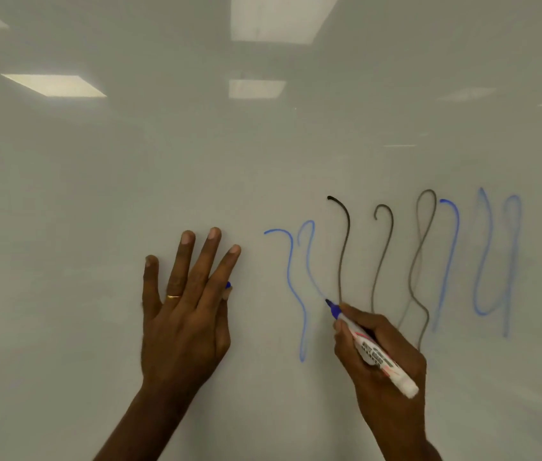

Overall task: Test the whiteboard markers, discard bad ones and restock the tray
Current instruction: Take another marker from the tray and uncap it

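Note:
My right hand (384,357) grips a white-barrelled blue marker (371,347). Its blue tip touches the whiteboard (130,161) at the lower end of a faint blue squiggle (306,254). My left hand (183,311) lies flat against the board to the left, fingers spread, a ring on one finger. A small blue piece, probably the marker's cap (228,285), peeks out between the index finger and the tucked thumb. Several wavy test strokes cross the board: a blue one (291,281) on the left, dark grey-black ones (342,247) in the middle, and paler blue ones (492,254) on the right.
The glossy board fills the whole view and reflects ceiling light panels (53,85). No tray, bin or other markers are in sight.

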Demonstrator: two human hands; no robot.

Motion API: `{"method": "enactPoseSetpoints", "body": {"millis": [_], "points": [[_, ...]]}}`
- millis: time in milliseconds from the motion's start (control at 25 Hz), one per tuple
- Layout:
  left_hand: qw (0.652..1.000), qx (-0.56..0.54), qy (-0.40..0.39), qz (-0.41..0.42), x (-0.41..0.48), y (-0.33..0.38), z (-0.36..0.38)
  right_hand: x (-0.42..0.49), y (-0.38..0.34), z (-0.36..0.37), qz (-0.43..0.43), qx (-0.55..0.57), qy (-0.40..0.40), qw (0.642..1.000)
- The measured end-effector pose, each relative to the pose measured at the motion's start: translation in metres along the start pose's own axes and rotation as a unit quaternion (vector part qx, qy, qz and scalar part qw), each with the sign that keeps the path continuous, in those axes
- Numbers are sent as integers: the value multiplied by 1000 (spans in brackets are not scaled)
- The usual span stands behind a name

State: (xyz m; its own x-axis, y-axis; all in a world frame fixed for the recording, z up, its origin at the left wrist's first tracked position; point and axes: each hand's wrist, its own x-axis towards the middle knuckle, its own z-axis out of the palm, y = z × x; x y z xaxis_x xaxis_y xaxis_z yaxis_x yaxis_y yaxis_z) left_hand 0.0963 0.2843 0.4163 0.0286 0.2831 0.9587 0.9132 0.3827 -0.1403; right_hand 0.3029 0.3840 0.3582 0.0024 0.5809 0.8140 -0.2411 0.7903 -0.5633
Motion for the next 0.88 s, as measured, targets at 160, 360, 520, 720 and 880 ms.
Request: {"method": "enactPoseSetpoints", "body": {"millis": [160,360,520,720,880], "points": [[1000,-4,16,-6,-1,1,2,-60,35,-13,23,-133,7,991],[1000,-17,17,-7,-1,2,2,-16,-15,14,-45,-71,-117,990],[1000,-26,5,-2,-2,1,1,47,-56,60,-165,-91,-139,972],[1000,-24,-2,-4,-2,1,0,13,-23,38,-77,-18,-96,992],[993,-107,10,-37,-2,3,0,-62,30,16,-6,-30,-75,997]]}}
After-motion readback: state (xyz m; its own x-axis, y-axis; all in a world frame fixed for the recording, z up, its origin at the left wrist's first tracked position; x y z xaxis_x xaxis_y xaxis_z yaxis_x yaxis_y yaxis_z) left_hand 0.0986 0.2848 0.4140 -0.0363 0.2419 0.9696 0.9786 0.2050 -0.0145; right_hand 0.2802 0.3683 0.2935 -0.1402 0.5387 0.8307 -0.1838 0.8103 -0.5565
